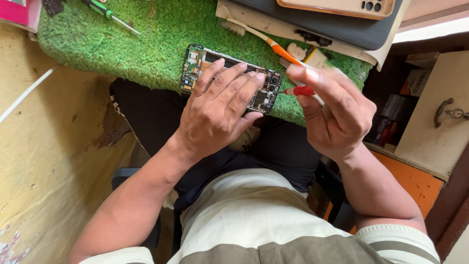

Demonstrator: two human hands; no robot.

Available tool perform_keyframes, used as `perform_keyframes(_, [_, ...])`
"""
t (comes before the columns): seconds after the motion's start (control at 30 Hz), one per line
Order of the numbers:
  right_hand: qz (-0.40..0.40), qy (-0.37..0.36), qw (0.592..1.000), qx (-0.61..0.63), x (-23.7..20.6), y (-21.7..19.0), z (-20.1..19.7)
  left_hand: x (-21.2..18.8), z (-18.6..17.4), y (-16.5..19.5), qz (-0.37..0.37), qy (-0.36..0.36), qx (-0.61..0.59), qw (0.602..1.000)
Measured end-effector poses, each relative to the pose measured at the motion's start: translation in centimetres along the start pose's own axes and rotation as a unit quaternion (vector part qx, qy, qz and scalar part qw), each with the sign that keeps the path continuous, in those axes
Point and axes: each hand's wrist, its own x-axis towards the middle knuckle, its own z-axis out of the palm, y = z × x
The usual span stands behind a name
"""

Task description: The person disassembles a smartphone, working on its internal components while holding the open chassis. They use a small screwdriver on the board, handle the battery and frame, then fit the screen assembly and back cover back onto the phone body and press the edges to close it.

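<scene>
The fingers of the left hand lie flat and spread across the opened smartphone with its back cover off and green circuit boards bared, pressing it down onto the shaggy green mat near the mat's front edge, above the person's lap. The right hand has its thumb and fingers pinched narrow around a slim red-handled screwdriver, whose fine tip points left toward the camera end of the phone, just beside the left fingertips. Behind the right hand an orange-and-white toothbrush lies slanted on the mat, its bristles toward a dark grey flat case that carries a peach-coloured phone. A green-handled screwdriver rests at the mat's far left, well apart from both hands. A worn yellow wall stands to the left, and a pale drawer front with a metal handle to the right.
</scene>
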Motion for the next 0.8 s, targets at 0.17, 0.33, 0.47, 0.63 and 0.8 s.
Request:
perform_keyframes(0.17, [-0.013,0.018,1.000,0.003,-0.4,0.1,0.0,0.0,0.0,0.1,0.001,-0.006,0.006,1.000])
perform_keyframes(0.33, [-0.044,0.050,0.997,0.037,-0.6,2.0,0.3,0.4,-0.6,0.1,0.012,-0.013,-0.007,1.000])
perform_keyframes(0.47, [0.060,0.103,0.991,0.058,-0.9,1.7,-1.2,0.6,-1.5,-0.4,0.021,-0.019,0.028,0.999])
perform_keyframes(0.63, [-0.037,-0.027,0.976,-0.212,1.4,3.3,-3.2,0.9,-2.8,-1.0,0.040,-0.054,0.096,0.993])
perform_keyframes(0.8, [-0.083,-0.077,0.951,-0.288,1.6,4.3,-2.1,1.2,-3.6,-1.0,0.071,-0.007,0.085,0.994])
